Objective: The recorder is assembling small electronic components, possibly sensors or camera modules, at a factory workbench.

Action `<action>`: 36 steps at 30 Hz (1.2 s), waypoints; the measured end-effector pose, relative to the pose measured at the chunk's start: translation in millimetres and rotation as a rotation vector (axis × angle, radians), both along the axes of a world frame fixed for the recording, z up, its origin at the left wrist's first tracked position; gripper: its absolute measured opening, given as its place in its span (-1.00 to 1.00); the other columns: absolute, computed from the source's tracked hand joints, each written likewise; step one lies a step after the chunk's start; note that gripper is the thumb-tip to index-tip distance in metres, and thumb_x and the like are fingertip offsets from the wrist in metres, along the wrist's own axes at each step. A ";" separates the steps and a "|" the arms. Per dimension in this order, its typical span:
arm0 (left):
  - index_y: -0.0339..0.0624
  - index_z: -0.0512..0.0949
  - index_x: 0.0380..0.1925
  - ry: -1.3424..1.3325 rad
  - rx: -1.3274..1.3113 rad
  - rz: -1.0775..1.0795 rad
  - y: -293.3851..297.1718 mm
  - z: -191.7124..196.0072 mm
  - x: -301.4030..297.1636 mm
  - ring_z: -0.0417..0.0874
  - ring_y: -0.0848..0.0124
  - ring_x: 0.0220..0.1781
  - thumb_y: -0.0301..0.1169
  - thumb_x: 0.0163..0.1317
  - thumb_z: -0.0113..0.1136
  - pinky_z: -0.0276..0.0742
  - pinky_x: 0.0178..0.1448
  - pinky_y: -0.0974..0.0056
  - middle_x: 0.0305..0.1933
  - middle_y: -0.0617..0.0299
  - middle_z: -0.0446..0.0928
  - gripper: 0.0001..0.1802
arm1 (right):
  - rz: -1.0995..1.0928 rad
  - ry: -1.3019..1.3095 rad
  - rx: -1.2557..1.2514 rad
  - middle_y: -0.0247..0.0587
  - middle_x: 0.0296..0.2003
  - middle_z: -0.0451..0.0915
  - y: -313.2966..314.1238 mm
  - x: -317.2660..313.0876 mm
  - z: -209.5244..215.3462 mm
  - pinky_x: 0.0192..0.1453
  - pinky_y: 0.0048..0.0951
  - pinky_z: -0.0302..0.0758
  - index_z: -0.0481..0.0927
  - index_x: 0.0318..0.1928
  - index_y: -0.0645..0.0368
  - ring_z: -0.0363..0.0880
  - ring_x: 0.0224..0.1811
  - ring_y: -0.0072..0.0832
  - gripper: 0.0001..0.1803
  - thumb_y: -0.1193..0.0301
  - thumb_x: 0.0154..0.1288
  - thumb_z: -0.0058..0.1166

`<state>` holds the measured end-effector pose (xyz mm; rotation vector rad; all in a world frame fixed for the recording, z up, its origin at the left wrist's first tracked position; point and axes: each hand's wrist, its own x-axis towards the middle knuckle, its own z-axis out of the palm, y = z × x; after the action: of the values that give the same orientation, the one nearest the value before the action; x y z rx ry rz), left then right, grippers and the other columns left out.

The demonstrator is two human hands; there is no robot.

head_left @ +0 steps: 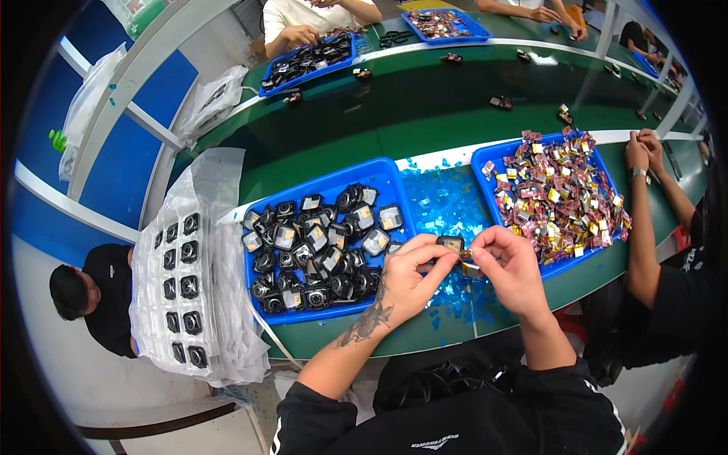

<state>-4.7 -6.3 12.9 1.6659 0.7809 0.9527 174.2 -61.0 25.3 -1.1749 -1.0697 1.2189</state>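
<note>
Your left hand (406, 277) pinches a small black square-framed part (450, 243) above the green surface (341, 155), right hand (509, 265) fingers clenched on a tiny gold-coloured piece (470, 267), mostly hidden, joint between them unreadable.

The person wears a black top with long sleeves pushed up to just below the elbows, leaving both forearms bare. Small white lettering runs across the chest, and white marks show at the hem edges. A dark tattoo covers the left forearm near the wrist. The left hand (409, 277) and right hand (512, 265) are bare, without gloves.
</note>
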 end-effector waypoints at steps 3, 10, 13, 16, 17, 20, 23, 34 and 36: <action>-0.43 0.64 -0.19 0.009 -0.069 0.024 -1.0 -5.4 -1.4 0.64 0.44 -0.12 -0.61 0.28 0.18 0.65 -0.08 0.41 -0.05 0.09 0.54 -0.85 | 0.008 0.079 -0.002 -0.35 -0.31 0.55 0.0 -2.1 0.6 -0.31 -0.64 0.54 0.50 -0.17 0.28 0.53 -0.29 -0.72 -0.86 0.54 0.31 0.15; -0.44 0.53 0.06 -0.291 -0.249 -0.027 -3.9 -4.2 6.9 0.62 0.36 0.04 -0.67 0.31 0.09 0.60 0.11 0.34 0.05 0.08 0.50 -0.69 | -0.207 -0.084 0.096 -0.37 -0.38 0.54 3.0 -18.5 -10.8 -0.35 -0.75 0.41 0.46 -0.19 0.23 0.49 -0.36 -0.76 -0.75 0.62 0.17 0.26; -0.38 0.48 0.15 -0.278 -0.153 -0.046 -1.0 -6.8 3.7 0.61 0.39 0.05 -0.64 0.33 0.08 0.60 0.14 0.37 0.10 0.09 0.47 -0.62 | -0.236 -0.079 0.120 -0.38 -0.41 0.53 4.2 -23.5 -6.5 -0.39 -0.74 0.37 0.45 -0.18 0.23 0.47 -0.42 -0.77 -0.72 0.63 0.15 0.27; -0.35 0.48 0.16 -0.305 -0.221 -0.054 -2.2 -3.3 3.4 0.62 0.39 0.05 -0.64 0.32 0.09 0.61 0.10 0.38 0.11 0.08 0.48 -0.61 | -0.283 -0.145 0.165 -0.37 -0.43 0.53 4.3 -25.8 -9.4 -0.41 -0.73 0.35 0.43 -0.17 0.24 0.46 -0.46 -0.77 -0.70 0.64 0.15 0.27; -0.39 0.48 0.14 -0.311 -0.269 -0.038 -2.9 -2.9 4.9 0.63 0.34 0.05 -0.66 0.31 0.09 0.62 0.10 0.36 0.12 0.06 0.48 -0.62 | -0.283 -0.146 0.165 -0.37 -0.43 0.53 4.3 -26.2 -12.6 -0.41 -0.73 0.35 0.43 -0.17 0.24 0.46 -0.46 -0.77 -0.70 0.64 0.15 0.27; -0.43 0.48 0.13 -0.237 -0.229 0.008 -7.3 -4.9 6.0 0.64 0.30 0.06 -0.68 0.30 0.10 0.62 0.10 0.34 0.13 0.02 0.49 -0.62 | -0.347 -0.322 0.277 -0.36 -0.44 0.52 3.3 -26.8 -17.7 -0.44 -0.72 0.32 0.41 -0.17 0.24 0.44 -0.47 -0.77 -0.69 0.65 0.14 0.27; -0.42 0.48 0.12 -0.188 -0.150 0.026 -8.1 -8.7 6.8 0.65 0.31 0.05 -0.66 0.31 0.10 0.63 0.09 0.33 0.13 0.01 0.50 -0.64 | -0.333 -0.242 0.249 -0.36 -0.44 0.52 2.8 -27.7 -16.9 -0.47 -0.70 0.29 0.41 -0.17 0.25 0.42 -0.49 -0.77 -0.69 0.65 0.13 0.27; -0.28 0.19 0.30 -0.376 -0.363 0.043 -4.1 -8.7 4.8 0.67 0.29 0.02 -0.66 0.31 0.08 0.66 0.00 0.31 0.18 -0.05 0.46 -0.43 | -0.179 -0.539 0.348 -0.19 -0.34 0.57 20.8 -31.1 -8.4 -0.25 -0.48 0.60 0.41 0.14 0.20 0.61 -0.30 -0.49 -0.45 0.64 0.12 0.23; -0.24 0.11 0.34 -0.287 -0.209 0.169 -5.1 -4.5 7.8 0.64 0.26 0.08 -0.65 0.29 0.09 0.65 0.00 0.31 0.25 -0.09 0.37 -0.37 | -0.078 -0.479 0.267 -0.15 -0.40 0.60 56.5 -17.3 6.0 -0.27 -0.41 0.59 0.44 0.08 0.23 0.66 -0.30 -0.42 -0.53 0.61 0.12 0.22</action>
<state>3.0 -11.4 8.4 1.2643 0.8037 1.1558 156.9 -4.5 31.3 -1.3138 -1.4738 0.7176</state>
